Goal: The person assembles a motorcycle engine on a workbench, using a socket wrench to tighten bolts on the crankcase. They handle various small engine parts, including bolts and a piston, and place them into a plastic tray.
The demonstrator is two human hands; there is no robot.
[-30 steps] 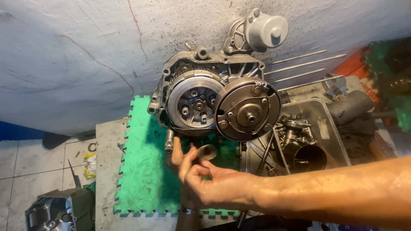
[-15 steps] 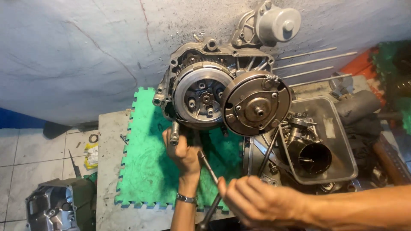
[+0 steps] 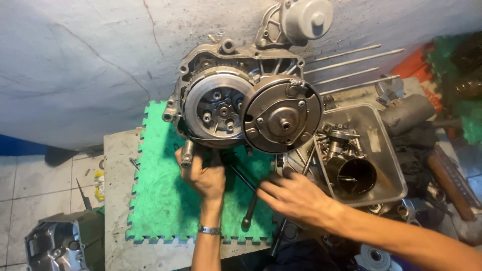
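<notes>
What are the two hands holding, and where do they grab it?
The left hand steadies the engine at its lower edge, fingers by a short shaft. The right hand lies flat near a long dark tool; any grip on it cannot be told.

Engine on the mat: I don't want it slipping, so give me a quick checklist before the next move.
1. Engine rests on green mat: ok.
2. Left hand steadies the engine's lower edge: ok.
3. Right hand has a firm grip on something: cannot tell, blurred.
4. Long bar lies loose on the mat: not ok.
5. Loose parts in metal tray: ok.
</notes>
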